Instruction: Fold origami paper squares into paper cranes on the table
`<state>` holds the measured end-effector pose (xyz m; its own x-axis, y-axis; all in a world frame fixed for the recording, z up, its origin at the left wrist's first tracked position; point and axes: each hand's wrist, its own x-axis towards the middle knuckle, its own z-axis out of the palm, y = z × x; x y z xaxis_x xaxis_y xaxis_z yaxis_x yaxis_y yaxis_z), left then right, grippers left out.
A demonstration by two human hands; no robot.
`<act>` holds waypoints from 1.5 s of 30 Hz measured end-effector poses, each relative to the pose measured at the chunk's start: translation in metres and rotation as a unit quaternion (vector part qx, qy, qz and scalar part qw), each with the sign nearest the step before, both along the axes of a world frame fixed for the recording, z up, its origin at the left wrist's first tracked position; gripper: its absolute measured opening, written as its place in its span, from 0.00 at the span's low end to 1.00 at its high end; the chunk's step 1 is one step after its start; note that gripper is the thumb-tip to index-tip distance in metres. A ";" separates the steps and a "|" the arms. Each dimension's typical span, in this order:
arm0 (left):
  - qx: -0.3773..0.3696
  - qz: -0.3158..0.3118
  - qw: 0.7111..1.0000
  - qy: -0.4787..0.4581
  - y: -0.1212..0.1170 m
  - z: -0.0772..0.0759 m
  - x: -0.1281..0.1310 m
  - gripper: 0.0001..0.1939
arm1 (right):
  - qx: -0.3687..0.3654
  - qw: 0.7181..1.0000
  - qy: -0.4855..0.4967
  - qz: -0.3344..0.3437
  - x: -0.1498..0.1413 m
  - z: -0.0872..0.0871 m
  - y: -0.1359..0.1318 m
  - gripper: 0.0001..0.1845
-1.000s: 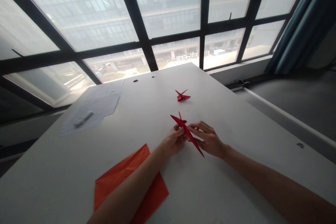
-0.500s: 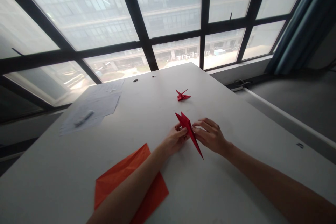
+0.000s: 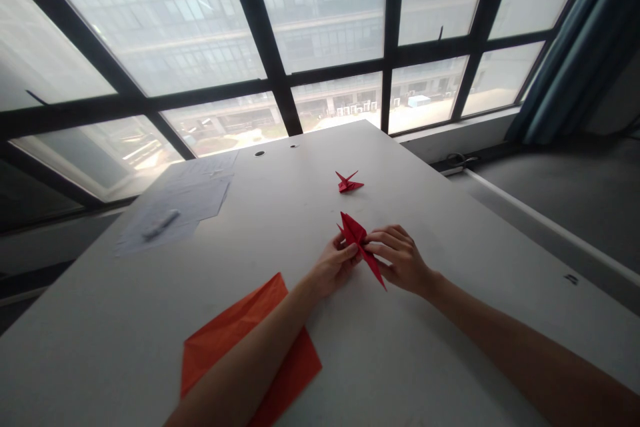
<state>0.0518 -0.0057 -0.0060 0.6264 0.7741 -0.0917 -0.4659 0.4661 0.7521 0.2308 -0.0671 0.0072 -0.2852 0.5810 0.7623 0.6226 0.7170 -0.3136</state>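
Note:
A partly folded red paper figure (image 3: 361, 242) with long pointed tips is held just above the white table (image 3: 440, 213). My left hand (image 3: 334, 265) pinches its left side with curled fingers. My right hand (image 3: 400, 259) grips its right side, fingers bent over the paper. A finished red paper crane (image 3: 349, 182) stands on the table farther back, apart from both hands.
An orange folded sheet (image 3: 240, 340) lies near the front edge under my left forearm. White papers with a marker (image 3: 160, 225) on them sit at the left. Large windows rise behind the table, and a blue curtain (image 3: 575, 47) hangs at the right.
The red figure's upper points have been folded closer together and the piece turned more upright. Both hands closed in on it; the long lower tip sits slightly higher.

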 end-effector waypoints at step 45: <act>0.120 0.044 0.981 0.144 -0.007 0.001 0.009 0.15 | -0.337 0.860 0.383 0.016 -0.017 -0.026 0.012 0.16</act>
